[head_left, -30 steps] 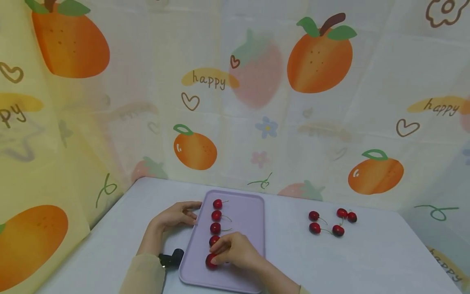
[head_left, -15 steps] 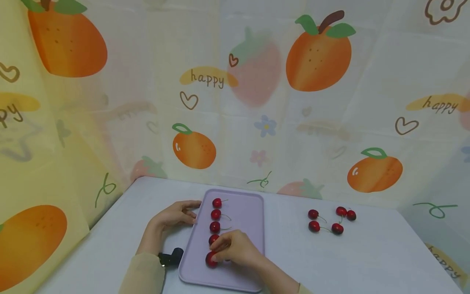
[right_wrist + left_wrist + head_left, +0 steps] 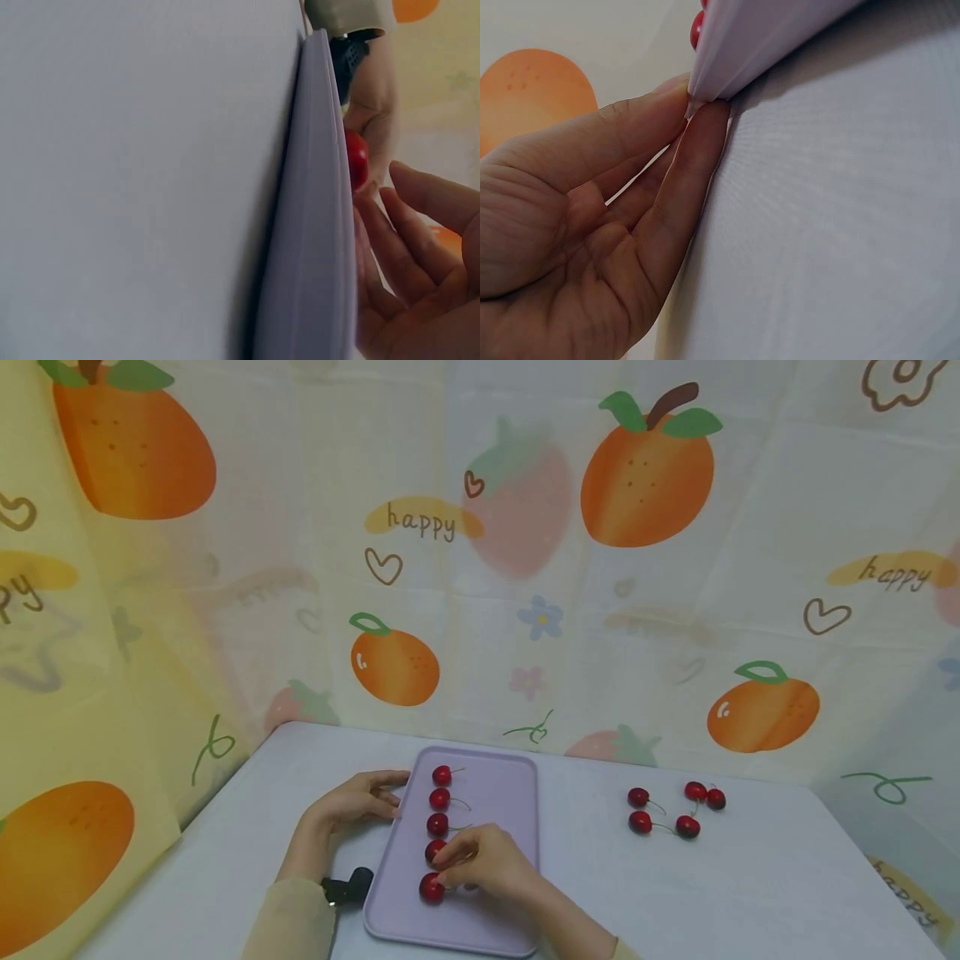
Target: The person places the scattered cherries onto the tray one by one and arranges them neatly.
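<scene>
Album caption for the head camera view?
Five cherries in a row on a lilac tray, right hand at the nearest, five more cherries on the table.

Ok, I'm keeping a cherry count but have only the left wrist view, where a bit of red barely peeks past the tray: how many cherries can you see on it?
Observer: Five cherries show on the lilac tray, in one column; the right hand might hide more.
Operator: Where exactly is that hand?
Observer: Over the tray, its fingertips right by the column's nearest cherry.
Operator: Any cherries off the tray?
Observer: Yes, five more cherries, on the white tabletop to the tray's right.
</scene>
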`<action>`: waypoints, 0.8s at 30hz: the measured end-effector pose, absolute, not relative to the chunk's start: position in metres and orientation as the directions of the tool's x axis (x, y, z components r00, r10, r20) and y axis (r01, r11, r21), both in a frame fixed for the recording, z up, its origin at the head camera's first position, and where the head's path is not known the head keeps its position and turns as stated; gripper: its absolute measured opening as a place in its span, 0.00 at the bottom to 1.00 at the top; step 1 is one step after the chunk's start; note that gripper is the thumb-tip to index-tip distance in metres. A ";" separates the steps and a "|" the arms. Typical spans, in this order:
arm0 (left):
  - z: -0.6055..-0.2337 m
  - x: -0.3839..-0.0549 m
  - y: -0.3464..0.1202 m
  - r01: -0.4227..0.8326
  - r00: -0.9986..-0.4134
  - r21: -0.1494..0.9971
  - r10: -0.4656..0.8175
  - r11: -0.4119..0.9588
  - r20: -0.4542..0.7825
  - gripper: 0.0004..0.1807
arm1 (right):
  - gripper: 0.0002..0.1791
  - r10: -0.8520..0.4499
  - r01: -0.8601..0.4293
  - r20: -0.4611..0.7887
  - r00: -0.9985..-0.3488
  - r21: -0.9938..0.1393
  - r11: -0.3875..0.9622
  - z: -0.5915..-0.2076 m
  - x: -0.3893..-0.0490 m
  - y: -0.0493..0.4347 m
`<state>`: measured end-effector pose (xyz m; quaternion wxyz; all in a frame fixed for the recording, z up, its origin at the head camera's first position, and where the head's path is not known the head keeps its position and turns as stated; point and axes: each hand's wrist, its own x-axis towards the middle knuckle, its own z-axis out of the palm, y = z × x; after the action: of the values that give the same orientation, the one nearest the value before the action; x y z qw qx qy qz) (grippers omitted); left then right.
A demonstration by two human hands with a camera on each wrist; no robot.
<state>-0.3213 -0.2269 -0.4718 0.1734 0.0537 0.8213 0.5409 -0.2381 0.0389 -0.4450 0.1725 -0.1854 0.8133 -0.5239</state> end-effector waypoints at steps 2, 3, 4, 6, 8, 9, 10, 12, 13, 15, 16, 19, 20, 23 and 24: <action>-0.472 -0.321 -0.228 -0.096 -0.935 0.910 0.277 0.404 -0.222 0.38 | 0.10 -0.485 -0.122 -0.083 -0.871 -0.918 0.376 -0.444 -0.239 0.041; -0.473 -0.321 -0.228 -0.095 -0.935 0.911 0.278 0.402 -0.220 0.38 | 0.10 -0.486 -0.125 -0.079 -0.870 -0.919 0.373 -0.443 -0.240 0.042; -0.473 -0.321 -0.228 -0.096 -0.935 0.911 0.277 0.402 -0.221 0.38 | 0.10 -0.487 -0.128 -0.076 -0.870 -0.919 0.372 -0.442 -0.240 0.043; -0.473 -0.321 -0.228 -0.095 -0.935 0.911 0.278 0.402 -0.220 0.39 | 0.10 -0.492 -0.139 -0.065 -0.868 -0.919 0.368 -0.441 -0.240 0.046; -0.473 -0.321 -0.229 -0.097 -0.936 0.911 0.276 0.401 -0.221 0.39 | 0.09 -0.496 -0.146 -0.058 -0.867 -0.920 0.363 -0.439 -0.241 0.049; -0.473 -0.321 -0.229 -0.096 -0.936 0.911 0.275 0.401 -0.220 0.39 | 0.09 -0.498 -0.149 -0.053 -0.866 -0.922 0.358 -0.439 -0.241 0.051; -0.473 -0.321 -0.229 -0.095 -0.936 0.911 0.275 0.401 -0.219 0.39 | 0.09 -0.498 -0.150 -0.052 -0.866 -0.922 0.357 -0.438 -0.241 0.052; -0.474 -0.321 -0.229 -0.090 -0.936 0.912 0.279 0.401 -0.215 0.39 | 0.10 -0.495 -0.151 -0.048 -0.867 -0.923 0.353 -0.436 -0.242 0.057; -0.473 -0.321 -0.229 -0.088 -0.936 0.912 0.280 0.401 -0.214 0.39 | 0.11 -0.491 -0.148 -0.048 -0.870 -0.924 0.352 -0.435 -0.243 0.059; -0.473 -0.321 -0.229 -0.086 -0.936 0.912 0.282 0.401 -0.212 0.39 | 0.12 -0.479 -0.149 -0.041 -0.877 -0.925 0.351 -0.432 -0.245 0.064; -0.473 -0.321 -0.229 -0.087 -0.936 0.912 0.281 0.401 -0.213 0.39 | 0.12 -0.471 -0.150 -0.037 -0.881 -0.923 0.354 -0.431 -0.246 0.068; -0.473 -0.321 -0.228 -0.093 -0.938 0.908 0.270 0.409 -0.218 0.39 | 0.13 -0.449 -0.155 -0.026 -0.893 -0.919 0.362 -0.429 -0.249 0.078; -0.473 -0.321 -0.228 -0.097 -0.939 0.907 0.265 0.409 -0.220 0.39 | 0.13 -0.441 -0.156 -0.022 -0.897 -0.918 0.364 -0.429 -0.250 0.082; -0.474 -0.322 -0.227 -0.102 -0.939 0.904 0.260 0.415 -0.225 0.39 | 0.14 -0.415 -0.145 -0.021 -0.910 -0.920 0.364 -0.428 -0.253 0.095; -0.474 -0.322 -0.227 -0.102 -0.939 0.904 0.261 0.415 -0.226 0.39 | 0.14 -0.406 -0.136 -0.023 -0.914 -0.923 0.360 -0.428 -0.254 0.100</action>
<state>-0.3219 -0.2272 -0.4738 0.1685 0.0480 0.8240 0.5388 -0.2543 0.0999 -0.4278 0.1246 -0.1663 0.8153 -0.5405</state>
